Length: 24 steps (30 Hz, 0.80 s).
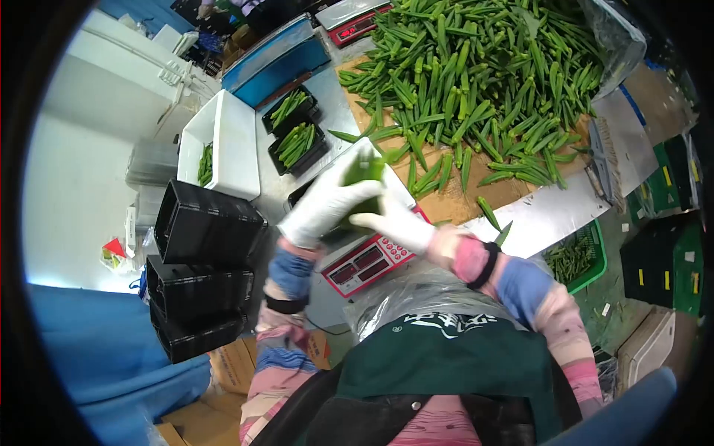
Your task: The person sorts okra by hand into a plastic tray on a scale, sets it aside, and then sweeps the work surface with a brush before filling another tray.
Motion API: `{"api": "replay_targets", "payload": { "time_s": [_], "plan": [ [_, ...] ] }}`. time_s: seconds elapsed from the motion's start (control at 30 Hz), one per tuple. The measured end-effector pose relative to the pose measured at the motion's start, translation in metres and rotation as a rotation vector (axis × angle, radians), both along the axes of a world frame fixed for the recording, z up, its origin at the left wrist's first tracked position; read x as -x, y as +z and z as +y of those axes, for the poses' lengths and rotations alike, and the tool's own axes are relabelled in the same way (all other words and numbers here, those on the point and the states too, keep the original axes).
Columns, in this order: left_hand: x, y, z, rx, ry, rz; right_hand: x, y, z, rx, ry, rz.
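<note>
My two hands, in white gloves, meet above a red and white weighing scale (372,260). Between them is a bunch of green okra (364,172), partly blurred. My left hand (331,208) is closed around the bunch from the left side. From the right, my right hand (398,221) presses its closed fingers on the lower part of it. Below and behind the left hand, part of a black tray (294,199) shows; my hands hide most of it. Just beyond stand two black trays of okra, the nearer tray (318,154) and the farther tray (280,128).
A large okra heap (476,82) lies on cardboard (454,201) at the right. A white bin (242,149) and stacked black trays (201,223) stand left. A second scale (349,30) sits at the back. A brush (606,163) and a green basket (601,256) are right.
</note>
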<state>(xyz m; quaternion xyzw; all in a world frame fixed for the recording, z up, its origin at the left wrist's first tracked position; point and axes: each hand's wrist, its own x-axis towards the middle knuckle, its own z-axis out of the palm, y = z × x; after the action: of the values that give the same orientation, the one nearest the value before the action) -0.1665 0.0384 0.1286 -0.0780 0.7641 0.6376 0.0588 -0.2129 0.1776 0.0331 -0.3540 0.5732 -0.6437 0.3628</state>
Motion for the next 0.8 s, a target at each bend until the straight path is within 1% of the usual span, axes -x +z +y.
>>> {"api": "replay_targets", "payload": {
  "time_s": [0.03,0.07,0.13,0.17,0.2,0.27,0.3,0.33,0.37,0.4,0.43,0.47,0.53,0.6,0.67,0.7,0.73,0.8],
  "plan": [
    [-0.003,-0.002,-0.027,-0.017,-0.001,-0.049,0.0,0.011,-0.015,-0.075,0.029,-0.036],
    [-0.006,-0.012,-0.052,-0.037,-0.004,-0.1,0.0,0.013,-0.028,-0.058,0.088,-0.085],
    [-0.011,-0.035,-0.088,0.099,0.035,-0.126,-0.005,0.001,-0.039,-0.239,0.02,0.084],
    [-0.016,-0.058,-0.098,0.27,0.081,-0.135,0.001,-0.006,-0.035,-0.264,0.044,0.174],
    [-0.021,-0.081,-0.111,0.345,-0.012,-0.122,0.0,-0.016,-0.024,-0.243,-0.041,0.18],
    [-0.033,-0.11,-0.111,0.389,-0.01,-0.097,0.015,-0.031,0.013,-0.131,-0.185,0.304],
    [-0.037,-0.11,-0.102,0.467,0.069,-0.049,0.021,-0.038,0.039,-0.238,-0.291,0.281],
    [-0.038,-0.101,-0.086,0.352,0.224,-0.041,0.032,-0.059,0.064,-0.302,-0.407,0.491],
    [-0.041,-0.102,-0.085,0.265,0.338,0.043,0.039,-0.074,0.096,-0.372,-0.529,0.579],
    [-0.045,-0.103,-0.087,0.179,0.457,0.133,0.049,-0.107,0.126,-0.411,-0.65,0.717],
    [-0.048,-0.091,-0.084,0.219,0.574,0.191,0.051,-0.118,0.156,-0.521,-0.732,0.663],
    [-0.054,-0.089,-0.089,0.2,0.671,0.249,0.051,-0.125,0.185,-0.665,-0.768,0.688],
    [-0.071,-0.094,-0.105,0.222,0.821,0.331,0.043,-0.158,0.234,-0.926,-0.767,0.687],
    [-0.086,-0.109,-0.119,0.278,0.935,0.33,0.024,-0.164,0.248,-1.03,-0.796,0.496],
    [-0.1,-0.132,-0.129,0.31,1.011,0.284,0.016,-0.175,0.255,-1.055,-0.808,0.436],
    [-0.101,-0.135,-0.124,0.311,1.023,0.218,0.017,-0.181,0.258,-1.068,-0.817,0.404],
    [-0.107,-0.138,-0.116,0.372,1.001,0.059,0.021,-0.187,0.26,-1.045,-0.822,0.381],
    [-0.114,-0.149,-0.101,0.175,0.914,0.068,0.031,-0.19,0.261,-0.999,-0.84,0.33]
  ]
}}
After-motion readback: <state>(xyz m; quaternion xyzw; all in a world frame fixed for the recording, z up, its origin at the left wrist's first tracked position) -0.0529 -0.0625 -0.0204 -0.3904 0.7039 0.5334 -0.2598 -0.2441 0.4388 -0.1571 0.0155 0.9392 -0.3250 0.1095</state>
